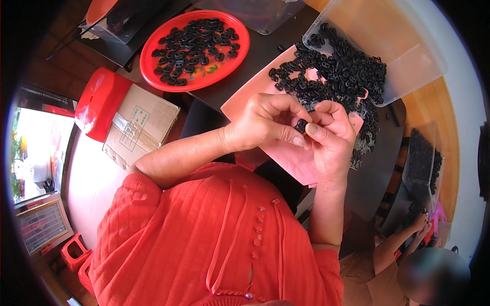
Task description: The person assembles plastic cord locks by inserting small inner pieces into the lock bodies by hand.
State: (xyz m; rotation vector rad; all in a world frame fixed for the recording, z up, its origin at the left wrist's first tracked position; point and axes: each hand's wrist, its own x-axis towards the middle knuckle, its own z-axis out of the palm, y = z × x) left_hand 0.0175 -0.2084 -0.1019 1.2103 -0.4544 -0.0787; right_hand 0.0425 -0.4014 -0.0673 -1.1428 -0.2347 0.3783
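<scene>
A small black plastic piece with rounded holes [301,125] is pinched between the fingertips of both my hands, above a pink sheet [250,99]. My left hand [265,120] grips it with thumb and fingers from the left. From the right, my right hand [333,135] presses its thumb against the same piece, fingers curled behind. Just beyond the hands lies a heap of similar black pieces [352,69], spilling from a clear plastic bin [408,56] tipped onto its side. Small grey parts [365,140] lie beside my right hand, partly hidden by it.
A red round tray [224,70] with many black pieces sits far left on the dark table [275,35]. Left of me are a cardboard box [140,122] and red stools [75,252]. At right, a co-worker's hands [421,224] work near another clear bin [421,173].
</scene>
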